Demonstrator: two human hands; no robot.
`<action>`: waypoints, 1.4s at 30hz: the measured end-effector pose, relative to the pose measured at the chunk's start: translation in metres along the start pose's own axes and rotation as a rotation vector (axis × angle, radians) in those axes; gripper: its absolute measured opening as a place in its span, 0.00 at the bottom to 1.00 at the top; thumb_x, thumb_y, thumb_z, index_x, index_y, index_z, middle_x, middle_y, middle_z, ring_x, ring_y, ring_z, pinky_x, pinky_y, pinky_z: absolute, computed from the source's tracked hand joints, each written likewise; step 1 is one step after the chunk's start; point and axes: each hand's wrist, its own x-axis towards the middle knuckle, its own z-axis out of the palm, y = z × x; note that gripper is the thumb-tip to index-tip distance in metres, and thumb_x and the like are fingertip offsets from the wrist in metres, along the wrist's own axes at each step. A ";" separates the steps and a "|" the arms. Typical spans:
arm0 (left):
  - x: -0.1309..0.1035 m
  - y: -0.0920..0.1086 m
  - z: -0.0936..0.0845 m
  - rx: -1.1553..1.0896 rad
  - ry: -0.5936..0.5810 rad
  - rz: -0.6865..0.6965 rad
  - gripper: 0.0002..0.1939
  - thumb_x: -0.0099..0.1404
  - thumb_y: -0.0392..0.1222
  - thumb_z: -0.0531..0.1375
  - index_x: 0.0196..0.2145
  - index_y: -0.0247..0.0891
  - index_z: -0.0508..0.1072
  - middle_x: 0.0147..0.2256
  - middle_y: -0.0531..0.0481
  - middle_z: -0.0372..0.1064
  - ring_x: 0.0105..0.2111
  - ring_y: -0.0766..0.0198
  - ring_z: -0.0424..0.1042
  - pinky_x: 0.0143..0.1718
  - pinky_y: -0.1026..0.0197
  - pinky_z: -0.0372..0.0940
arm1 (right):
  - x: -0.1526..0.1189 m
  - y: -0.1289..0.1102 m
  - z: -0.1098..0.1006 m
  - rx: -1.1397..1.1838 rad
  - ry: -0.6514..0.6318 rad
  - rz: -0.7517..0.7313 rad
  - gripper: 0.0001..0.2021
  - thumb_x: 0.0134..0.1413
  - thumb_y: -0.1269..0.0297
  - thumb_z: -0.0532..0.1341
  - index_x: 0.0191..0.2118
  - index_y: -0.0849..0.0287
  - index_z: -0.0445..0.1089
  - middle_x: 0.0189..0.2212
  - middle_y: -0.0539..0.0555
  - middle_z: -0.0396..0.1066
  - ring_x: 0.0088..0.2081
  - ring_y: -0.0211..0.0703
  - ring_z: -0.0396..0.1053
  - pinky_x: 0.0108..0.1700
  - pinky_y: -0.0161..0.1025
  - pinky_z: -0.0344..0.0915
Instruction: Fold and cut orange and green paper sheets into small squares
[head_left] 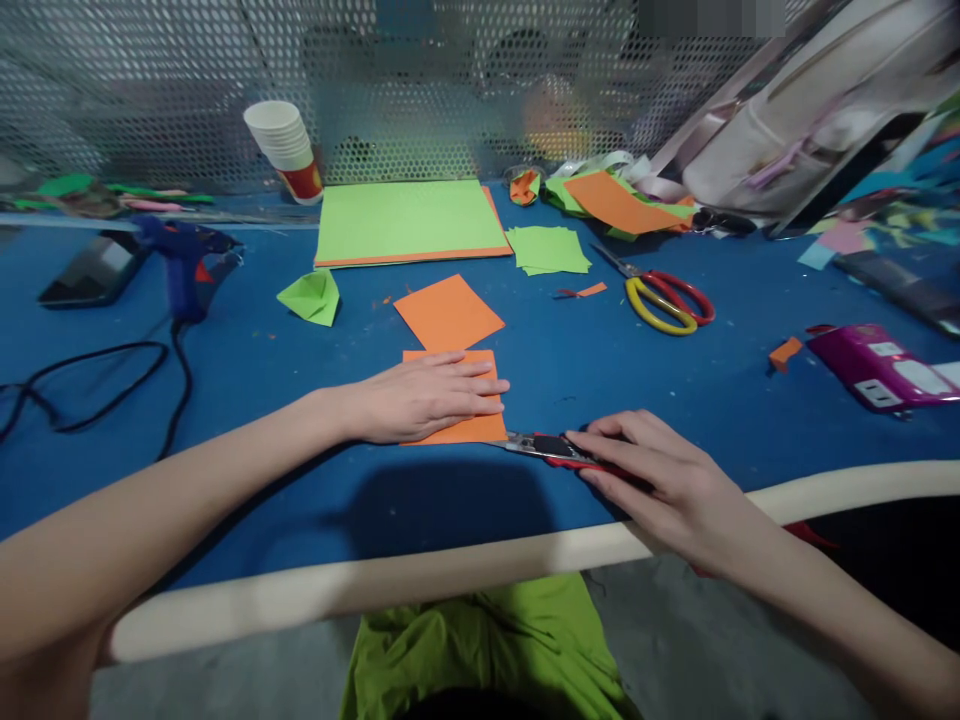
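Head view: paper near counter's front edge
Right fingers grip knife; left fingers lie flat, and light pressure could let paper skid.

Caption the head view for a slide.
On a blue table, the left hand lies flat on an orange sheet while the right hand holds a knife at its near edge.

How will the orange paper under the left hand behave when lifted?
Probably light and bendy: the orange paper looks thin. Its edge, flat on the table, may be hard to catch. The left hand on top probably stops sliding.
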 end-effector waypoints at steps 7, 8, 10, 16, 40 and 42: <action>0.001 0.000 -0.001 0.004 -0.020 -0.012 0.23 0.73 0.36 0.46 0.62 0.44 0.63 0.66 0.50 0.54 0.68 0.63 0.49 0.69 0.51 0.38 | 0.002 -0.002 0.003 -0.004 0.011 -0.006 0.15 0.64 0.68 0.56 0.53 0.55 0.71 0.42 0.59 0.73 0.41 0.48 0.69 0.40 0.46 0.69; 0.001 0.001 -0.001 0.008 -0.022 -0.010 0.23 0.73 0.36 0.46 0.62 0.44 0.63 0.66 0.50 0.54 0.68 0.63 0.49 0.69 0.51 0.38 | 0.002 -0.002 0.003 -0.003 0.011 -0.006 0.15 0.64 0.68 0.56 0.53 0.55 0.71 0.42 0.59 0.72 0.41 0.48 0.69 0.40 0.45 0.69; 0.001 0.001 -0.001 0.019 -0.025 -0.008 0.22 0.73 0.37 0.46 0.62 0.43 0.64 0.66 0.50 0.54 0.68 0.62 0.49 0.69 0.51 0.38 | 0.001 -0.002 0.003 -0.008 0.013 -0.004 0.14 0.64 0.68 0.56 0.53 0.56 0.71 0.42 0.59 0.72 0.42 0.48 0.69 0.40 0.45 0.69; 0.001 0.001 0.001 0.051 -0.019 -0.012 0.22 0.73 0.37 0.46 0.62 0.40 0.64 0.66 0.48 0.54 0.68 0.59 0.47 0.69 0.50 0.40 | -0.007 -0.015 0.008 -0.028 0.092 0.038 0.14 0.63 0.69 0.57 0.52 0.56 0.69 0.40 0.59 0.72 0.39 0.48 0.69 0.38 0.46 0.69; -0.014 0.008 -0.002 0.047 0.150 -0.232 0.20 0.72 0.38 0.46 0.55 0.43 0.71 0.63 0.49 0.61 0.64 0.57 0.58 0.66 0.47 0.50 | -0.012 -0.026 0.016 -0.131 0.197 0.011 0.10 0.62 0.72 0.56 0.47 0.61 0.69 0.38 0.59 0.71 0.39 0.44 0.70 0.38 0.40 0.71; -0.018 0.006 -0.004 0.061 0.120 -0.243 0.20 0.71 0.36 0.47 0.55 0.44 0.71 0.63 0.50 0.60 0.65 0.55 0.56 0.65 0.47 0.52 | -0.013 -0.026 0.017 -0.131 0.196 0.021 0.10 0.62 0.72 0.56 0.48 0.61 0.69 0.38 0.59 0.71 0.39 0.45 0.70 0.37 0.41 0.72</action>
